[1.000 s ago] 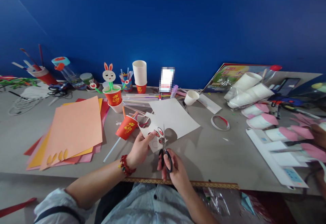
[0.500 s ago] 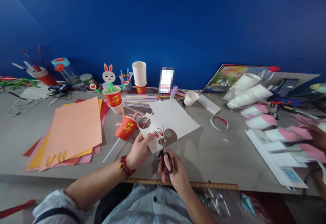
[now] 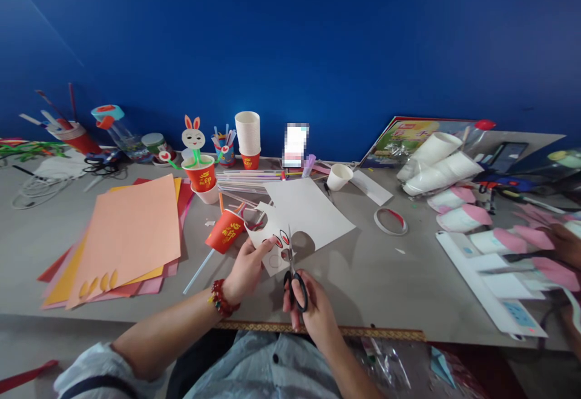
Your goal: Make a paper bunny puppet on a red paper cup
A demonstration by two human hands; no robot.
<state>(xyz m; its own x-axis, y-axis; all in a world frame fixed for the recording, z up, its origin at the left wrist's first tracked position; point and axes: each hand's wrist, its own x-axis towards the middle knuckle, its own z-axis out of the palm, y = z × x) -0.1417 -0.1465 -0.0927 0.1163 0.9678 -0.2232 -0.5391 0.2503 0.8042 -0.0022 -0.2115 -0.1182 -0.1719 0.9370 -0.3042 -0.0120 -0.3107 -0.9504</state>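
Note:
Between thumb and fingers, my left hand (image 3: 246, 267) pinches a white paper piece (image 3: 269, 224) with cut-out gaps. Two red-and-black ear shapes (image 3: 284, 238) are drawn on it, beside a pencilled circle. My right hand (image 3: 314, 302) has its fingers through the black handles of a pair of scissors (image 3: 290, 267); the blades point away from me at the paper's right side, by the ears. Behind lies a larger white sheet (image 3: 313, 205) with a rounded notch. Left of my left hand, a red paper cup (image 3: 226, 230) with straws lies tipped over.
Coloured paper sheets (image 3: 131, 223) are piled at left. A rabbit figure (image 3: 193, 135) stands in a red cup, near stacked white cups (image 3: 247, 132). Right of centre lies a tape roll (image 3: 391, 221). Another person's hand (image 3: 567, 244) is at far right, by pink-and-white cups and a white power strip (image 3: 492, 284).
The view has shifted very slightly. Both hands keep nearly the same place and grip, and the scissors stay at the paper by the ear shapes.

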